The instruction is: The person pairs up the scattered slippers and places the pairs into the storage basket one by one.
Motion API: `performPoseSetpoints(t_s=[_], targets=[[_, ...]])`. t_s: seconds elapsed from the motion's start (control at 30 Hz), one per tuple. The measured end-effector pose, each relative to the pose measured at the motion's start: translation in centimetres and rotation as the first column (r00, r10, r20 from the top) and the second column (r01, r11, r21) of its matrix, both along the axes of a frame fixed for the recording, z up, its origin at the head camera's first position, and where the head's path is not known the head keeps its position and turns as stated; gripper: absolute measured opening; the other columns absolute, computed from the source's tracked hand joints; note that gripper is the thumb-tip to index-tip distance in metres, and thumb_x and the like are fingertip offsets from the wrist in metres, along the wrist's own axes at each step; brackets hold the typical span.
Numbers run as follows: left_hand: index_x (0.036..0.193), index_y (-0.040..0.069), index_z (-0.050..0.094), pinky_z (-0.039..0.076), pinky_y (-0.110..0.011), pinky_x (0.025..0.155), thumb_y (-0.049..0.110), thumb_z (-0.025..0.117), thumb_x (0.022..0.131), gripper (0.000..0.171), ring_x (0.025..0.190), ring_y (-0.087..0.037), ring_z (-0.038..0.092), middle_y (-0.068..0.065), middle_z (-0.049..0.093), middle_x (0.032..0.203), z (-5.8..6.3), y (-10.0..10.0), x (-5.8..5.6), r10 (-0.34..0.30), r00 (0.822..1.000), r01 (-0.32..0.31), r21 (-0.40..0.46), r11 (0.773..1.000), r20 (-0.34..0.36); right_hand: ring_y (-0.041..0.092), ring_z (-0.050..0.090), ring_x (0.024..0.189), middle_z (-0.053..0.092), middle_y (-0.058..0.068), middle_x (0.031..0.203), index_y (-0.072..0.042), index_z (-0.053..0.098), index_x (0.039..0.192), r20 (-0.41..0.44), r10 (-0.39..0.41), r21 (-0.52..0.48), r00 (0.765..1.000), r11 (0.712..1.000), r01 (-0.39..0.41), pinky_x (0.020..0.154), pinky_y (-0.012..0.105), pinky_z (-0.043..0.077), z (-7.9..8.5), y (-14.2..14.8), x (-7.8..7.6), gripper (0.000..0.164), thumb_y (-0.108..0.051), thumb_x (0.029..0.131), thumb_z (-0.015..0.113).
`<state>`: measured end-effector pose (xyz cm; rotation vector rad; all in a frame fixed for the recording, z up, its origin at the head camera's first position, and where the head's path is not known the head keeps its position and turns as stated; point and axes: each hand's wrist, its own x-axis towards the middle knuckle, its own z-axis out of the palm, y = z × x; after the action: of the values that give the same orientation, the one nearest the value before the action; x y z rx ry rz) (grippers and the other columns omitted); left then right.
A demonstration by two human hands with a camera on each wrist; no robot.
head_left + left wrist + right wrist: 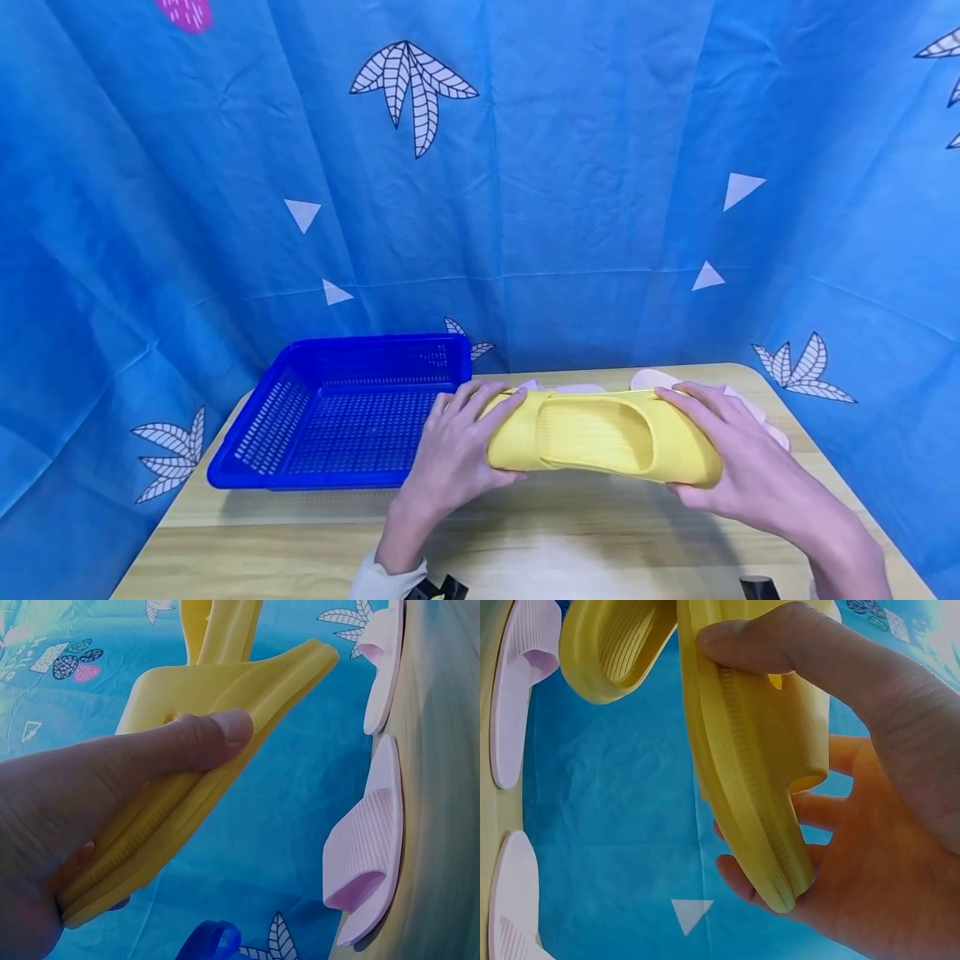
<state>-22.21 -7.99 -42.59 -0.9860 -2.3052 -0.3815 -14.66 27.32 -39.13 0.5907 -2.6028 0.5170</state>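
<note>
Two yellow slippers are held up above the wooden table, seeming to overlap end to end in the head view. My left hand grips the left slipper, its thumb pressed along the sole edge in the left wrist view. Around the right slipper, my right hand has its thumb on one side and fingers on the other. Behind them on the table lie pale pink slippers, partly hidden by the yellow pair in the head view.
To the left, a blue perforated plastic basket rests on the wooden table. A blue patterned curtain hangs behind and at both sides of the table.
</note>
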Motion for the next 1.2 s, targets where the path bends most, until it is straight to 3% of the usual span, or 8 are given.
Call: performPoseSetpoints(t_s=[0.27,0.43,0.5,0.67,0.77,0.87,0.93,1.2], targets=[[0.145,0.024,0.059,0.047,-0.044,0.080,0.062,0.094,0.056,0.103,0.129,-0.028,0.051,-0.002,0.059,0.140,-0.11,-0.11,-0.18,0.010,1.000,-0.010,-0.001,1.000,-0.006,0.031,0.046,0.126,0.052,0.005,0.141,-0.024,0.048,0.153,0.031,0.047,-0.056,0.998,0.997,-0.045,0.097,0.064,0.034,-0.14,-0.32,-0.41,0.110,-0.022,0.054,0.096],[0.144,0.024,0.059,0.047,-0.044,0.080,0.062,0.094,0.056,0.102,0.130,-0.028,0.051,-0.003,0.059,0.141,-0.11,-0.14,-0.31,0.000,1.000,0.000,0.014,1.000,-0.004,0.023,0.047,0.124,0.052,0.003,0.142,-0.019,0.049,0.152,-0.008,0.084,-0.062,0.996,0.995,-0.084,0.115,0.050,0.026,-0.45,-0.44,-0.64,0.111,-0.021,0.053,0.099],[0.145,0.024,0.059,0.046,-0.043,0.080,0.062,0.094,0.056,0.102,0.130,-0.028,0.052,-0.003,0.059,0.141,-0.11,-0.10,-0.34,-0.008,1.000,0.008,0.024,1.000,-0.001,0.023,0.049,0.122,0.053,0.003,0.142,-0.017,0.050,0.151,-0.035,0.092,-0.038,0.995,0.995,-0.093,0.111,0.043,0.033,-0.55,-0.53,-0.71,0.113,-0.022,0.051,0.101],[0.146,0.025,0.058,0.046,-0.043,0.081,0.060,0.095,0.056,0.103,0.130,-0.028,0.052,-0.001,0.058,0.141,-0.11,0.00,-0.22,-0.019,1.000,0.018,0.025,1.000,0.006,0.024,0.051,0.120,0.053,0.004,0.143,-0.019,0.051,0.150,-0.065,0.085,0.012,0.994,0.996,-0.085,0.082,0.042,0.048,-0.65,-0.66,-0.67,0.116,-0.025,0.047,0.102],[0.146,0.025,0.058,0.047,-0.044,0.082,0.061,0.095,0.056,0.104,0.129,-0.028,0.052,-0.001,0.058,0.141,-0.10,0.03,-0.12,-0.018,1.000,0.018,0.019,1.000,0.010,0.026,0.050,0.122,0.052,0.004,0.145,-0.020,0.050,0.151,-0.045,0.095,-0.013,0.995,0.995,-0.095,0.095,0.048,0.044,-0.66,-0.59,-0.61,0.115,-0.023,0.048,0.102],[0.146,0.025,0.058,0.047,-0.044,0.083,0.062,0.094,0.056,0.104,0.129,-0.027,0.051,-0.001,0.058,0.141,-0.05,0.03,-0.08,-0.017,1.000,0.016,0.015,1.000,0.017,0.029,0.049,0.125,0.051,0.006,0.146,-0.020,0.050,0.152,-0.033,0.116,-0.045,0.993,0.992,-0.117,0.112,0.052,0.030,-0.69,-0.54,-0.59,0.114,-0.021,0.050,0.101],[0.147,0.026,0.057,0.047,-0.045,0.083,0.062,0.094,0.056,0.105,0.130,-0.027,0.051,-0.001,0.058,0.141,0.01,0.02,-0.04,-0.015,1.000,0.015,0.011,1.000,0.018,0.029,0.049,0.126,0.051,0.006,0.146,-0.019,0.049,0.152,-0.037,0.125,-0.051,0.992,0.991,-0.126,0.118,0.048,0.022,-0.75,-0.53,-0.56,0.113,-0.020,0.051,0.100],[0.147,0.027,0.057,0.047,-0.043,0.080,0.061,0.095,0.054,0.106,0.127,-0.025,0.052,-0.001,0.059,0.140,-0.07,-0.02,0.25,-0.032,0.999,0.031,0.017,0.999,0.016,0.021,0.047,0.127,0.052,0.005,0.146,-0.018,0.050,0.151,-0.060,0.150,-0.047,0.987,0.987,-0.153,0.111,0.020,0.017,-0.96,-0.95,-0.70,0.115,-0.019,0.048,0.100]])
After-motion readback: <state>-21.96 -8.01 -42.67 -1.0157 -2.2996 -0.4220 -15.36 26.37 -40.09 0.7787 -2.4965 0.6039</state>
